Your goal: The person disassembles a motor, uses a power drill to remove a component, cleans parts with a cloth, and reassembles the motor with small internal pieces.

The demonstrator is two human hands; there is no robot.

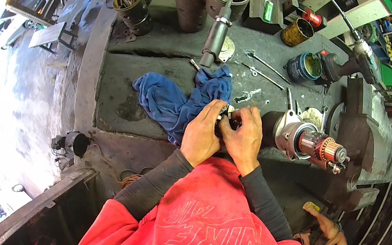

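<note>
Both hands come together at the bench's near edge. My left hand [203, 133] and my right hand [244, 137] are closed around a small dark part [230, 111] with a light metal end. Most of it is hidden by the fingers, so its kind cannot be made out. A crumpled blue rag [161, 96] lies just left of my left hand. To the right of my right hand, a motor armature [314, 143] with copper windings sticks out of a grey metal housing [286, 134]. Slim metal rods [267, 77] lie beyond the hands.
A dark tool [216, 37] hangs over the bench [120, 104]. Along the back stand metal cylinders [189, 8], a rusty can [296, 34] and a blue tub [297, 68]. A cordless impact wrench [344, 70] and a vise [363, 126] are at right. Another person [330, 238] sits low behind.
</note>
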